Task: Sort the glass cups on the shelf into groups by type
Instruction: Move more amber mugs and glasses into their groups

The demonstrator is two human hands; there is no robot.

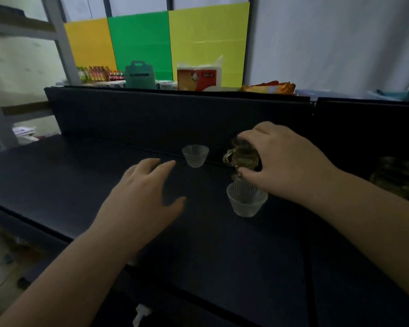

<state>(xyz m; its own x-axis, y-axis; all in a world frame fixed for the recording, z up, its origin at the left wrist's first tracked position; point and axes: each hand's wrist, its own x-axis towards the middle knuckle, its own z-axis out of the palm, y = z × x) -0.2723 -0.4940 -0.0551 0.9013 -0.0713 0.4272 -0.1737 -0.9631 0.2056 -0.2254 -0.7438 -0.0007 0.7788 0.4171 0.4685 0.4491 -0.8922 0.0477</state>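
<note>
The right hand (283,161) gripped a small amber glass cup with a handle (241,156) from above, fingers curled round its rim, handle pointing to nine o'clock. A clear ribbed glass cup (246,201) stood just beside it at six o'clock; another clear ribbed cup (195,155) stood at nine o'clock on the dark shelf (80,180). The left hand (147,197), fingers spread flat and holding nothing, lay nearer that far cup, which sat at its one o'clock.

Far beyond the left fingers (151,166), above the dark back panel (175,114): small bottles (99,73), a teal carrier bag (139,75), a red-and-white box (196,79). Behind those, an orange sheet (90,43), a green sheet (139,43), a yellow sheet (208,38). Beyond the right fingers (248,140), crumpled orange packets (269,87). Up and left of the left fingers, a grey metal frame (62,38).
</note>
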